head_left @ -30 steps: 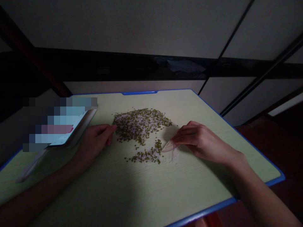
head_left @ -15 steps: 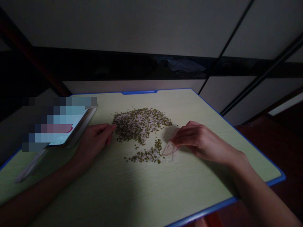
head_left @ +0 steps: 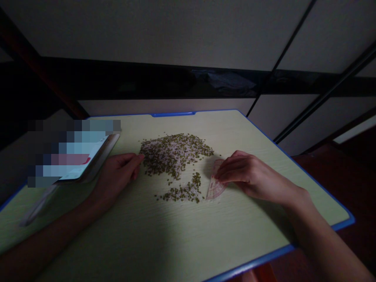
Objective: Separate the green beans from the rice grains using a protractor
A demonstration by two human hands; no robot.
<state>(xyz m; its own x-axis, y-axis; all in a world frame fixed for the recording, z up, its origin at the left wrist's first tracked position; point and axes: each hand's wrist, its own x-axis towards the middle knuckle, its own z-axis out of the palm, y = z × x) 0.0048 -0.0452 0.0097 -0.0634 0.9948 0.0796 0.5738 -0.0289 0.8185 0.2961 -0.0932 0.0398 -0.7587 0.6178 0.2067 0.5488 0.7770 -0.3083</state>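
Right hand (head_left: 246, 172) pinches clear protractor (head_left: 216, 188) between thumb and fingers, printed lines showing, lower corner just right of smaller heap (head_left: 183, 192) of green beans and white grains. Larger heap (head_left: 176, 152) of same mix lies behind it, mid-table. Left hand (head_left: 120, 169) curled, thumb against forefinger, tip at larger heap's left edge; in dim light, cannot tell whether it holds anything. Lit screen (head_left: 93, 153), partly pixelated, sits left of left hand on pale table (head_left: 141, 243) with blue rim.
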